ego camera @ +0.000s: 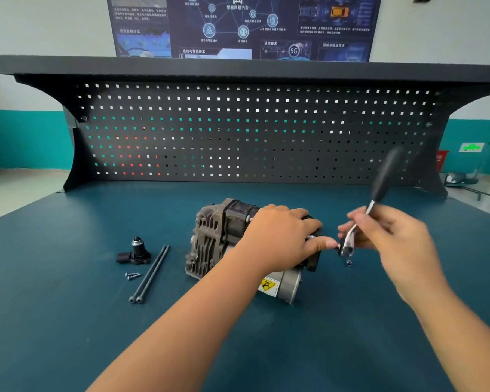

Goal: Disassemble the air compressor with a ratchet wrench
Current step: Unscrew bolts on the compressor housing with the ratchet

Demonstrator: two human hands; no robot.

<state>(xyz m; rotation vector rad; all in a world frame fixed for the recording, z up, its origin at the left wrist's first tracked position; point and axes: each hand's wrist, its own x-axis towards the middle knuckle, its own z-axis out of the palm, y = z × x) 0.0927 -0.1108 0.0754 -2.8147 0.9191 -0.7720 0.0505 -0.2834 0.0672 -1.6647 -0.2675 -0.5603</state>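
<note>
The grey, dirty air compressor (212,239) lies on its side in the middle of the blue bench, its motor end with a yellow warning label (268,287) toward me. My left hand (283,236) lies over its top, fingers curled round the body, thumb and fingertip at a knurled extension bar by the ratchet head. My right hand (385,230) grips the ratchet wrench (379,190) low on its metal shank; the black handle points up and away, blurred. The ratchet head sits just right of the compressor's end.
Left of the compressor lie two long black bolts (150,274), two small screws (133,275) and a removed black fitting (135,251). A small socket or bit (348,262) lies under the ratchet head. A dark pegboard (238,131) closes the back of the bench.
</note>
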